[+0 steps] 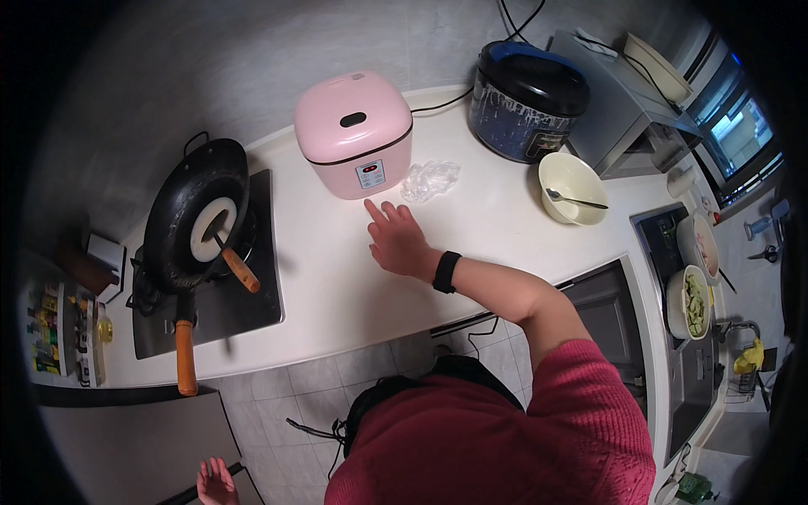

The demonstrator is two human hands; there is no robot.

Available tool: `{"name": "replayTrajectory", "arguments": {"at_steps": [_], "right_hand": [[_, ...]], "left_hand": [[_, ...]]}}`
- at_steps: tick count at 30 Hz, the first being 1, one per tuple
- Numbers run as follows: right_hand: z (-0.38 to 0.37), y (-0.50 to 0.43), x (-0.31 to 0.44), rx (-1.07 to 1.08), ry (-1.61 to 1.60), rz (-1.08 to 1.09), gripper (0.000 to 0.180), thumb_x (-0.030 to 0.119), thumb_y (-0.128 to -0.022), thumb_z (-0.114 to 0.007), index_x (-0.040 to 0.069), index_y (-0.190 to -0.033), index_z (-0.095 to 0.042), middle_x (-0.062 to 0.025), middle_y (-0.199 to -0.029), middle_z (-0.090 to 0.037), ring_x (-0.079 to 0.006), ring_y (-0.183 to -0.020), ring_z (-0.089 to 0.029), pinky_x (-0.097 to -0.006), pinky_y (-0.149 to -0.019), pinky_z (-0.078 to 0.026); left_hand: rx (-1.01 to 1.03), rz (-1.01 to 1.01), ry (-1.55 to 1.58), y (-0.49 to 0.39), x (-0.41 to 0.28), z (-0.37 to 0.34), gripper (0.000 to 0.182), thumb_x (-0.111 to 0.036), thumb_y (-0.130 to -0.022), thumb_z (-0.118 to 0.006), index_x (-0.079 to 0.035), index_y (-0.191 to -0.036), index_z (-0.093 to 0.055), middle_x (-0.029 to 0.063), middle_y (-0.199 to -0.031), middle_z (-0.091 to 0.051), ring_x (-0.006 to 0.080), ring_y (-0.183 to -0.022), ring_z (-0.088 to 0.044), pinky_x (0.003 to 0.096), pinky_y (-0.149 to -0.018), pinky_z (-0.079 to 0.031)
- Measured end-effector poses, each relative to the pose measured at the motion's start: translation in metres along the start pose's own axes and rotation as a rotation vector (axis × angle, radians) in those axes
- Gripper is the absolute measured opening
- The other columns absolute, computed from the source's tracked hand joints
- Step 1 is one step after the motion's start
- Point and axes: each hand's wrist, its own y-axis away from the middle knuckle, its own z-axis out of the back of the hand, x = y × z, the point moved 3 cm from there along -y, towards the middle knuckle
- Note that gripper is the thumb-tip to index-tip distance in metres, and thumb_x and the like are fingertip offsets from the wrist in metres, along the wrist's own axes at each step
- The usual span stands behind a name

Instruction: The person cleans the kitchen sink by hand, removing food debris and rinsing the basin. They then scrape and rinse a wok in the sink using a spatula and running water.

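My right hand (401, 243), with a black band on its wrist, reaches over the white counter with nothing in it. Its index finger points at the lower front of a pink rice cooker (350, 151); whether the fingertip touches the cooker cannot be made out. Red lights glow on the cooker's control panel (370, 174), and the lid is down. Beside the cooker, just beyond my fingers, lies a crumpled clear plastic bag (430, 180). My left hand (216, 485) is low at the bottom left, empty, its fingers slightly spread, near a grey cabinet front.
Left, a black wok (170, 214) holding a wooden-handled utensil (240, 268) sits tilted on the gas hob (259, 309). Right stand a blue-black cooker (527, 104), a cream bowl (571, 180) with a spoon (577, 201), a microwave (622, 120) and a bowl of green pieces (693, 304).
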Motion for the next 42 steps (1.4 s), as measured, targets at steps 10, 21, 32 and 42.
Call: {"name": "replayTrajectory", "arguments": {"at_steps": [10,21,32,42], "right_hand": [[0.022,-0.015,0.061,0.028,-0.709,-0.205,0.024,0.024,-0.082,-0.059,0.003,-0.092,-0.056,-0.0146,-0.094,-0.061,-0.0311,-0.081,-0.057,-0.0388,-0.073,-0.045],[0.034,-0.047,0.105,0.089,-1.475,-0.698,0.035,0.034,-0.091,-0.045,0.0,-0.092,-0.054,-0.0067,-0.079,-0.058,-0.0149,-0.062,-0.058,-0.0277,-0.057,-0.045],[0.032,-0.079,0.138,0.329,-1.564,-0.704,0.036,0.033,-0.09,-0.049,-0.002,-0.092,-0.057,-0.0095,-0.077,-0.064,-0.0122,-0.055,-0.059,-0.0227,-0.047,-0.041],[0.034,-0.099,0.216,0.512,-1.732,-0.548,0.029,0.024,-0.087,-0.052,-0.003,-0.083,-0.062,-0.0118,-0.075,-0.066,-0.0124,-0.052,-0.06,-0.0214,-0.043,-0.042]], "left_hand": [[0.332,0.103,-0.111,-0.036,-0.01,-0.107,0.048,-0.04,-0.091,-0.047,-0.008,-0.126,-0.044,0.0192,-0.114,-0.056,0.0341,-0.106,-0.056,0.0409,-0.084,-0.051],[0.758,0.37,-0.114,-0.09,-0.011,-0.226,0.053,-0.04,-0.091,-0.046,0.001,-0.123,-0.04,0.0255,-0.121,-0.046,0.0379,-0.111,-0.051,0.0452,-0.083,-0.051],[0.749,0.562,-0.307,-0.111,0.002,-0.256,0.034,-0.02,-0.089,-0.053,-0.004,-0.118,-0.047,0.0091,-0.08,-0.058,0.0198,-0.064,-0.061,0.026,-0.05,-0.053],[0.743,0.572,-0.356,-0.124,0.006,-0.251,0.03,-0.028,-0.09,-0.052,-0.01,-0.114,-0.05,0.0018,-0.072,-0.051,0.0113,-0.057,-0.051,0.0242,-0.048,-0.047]]}}
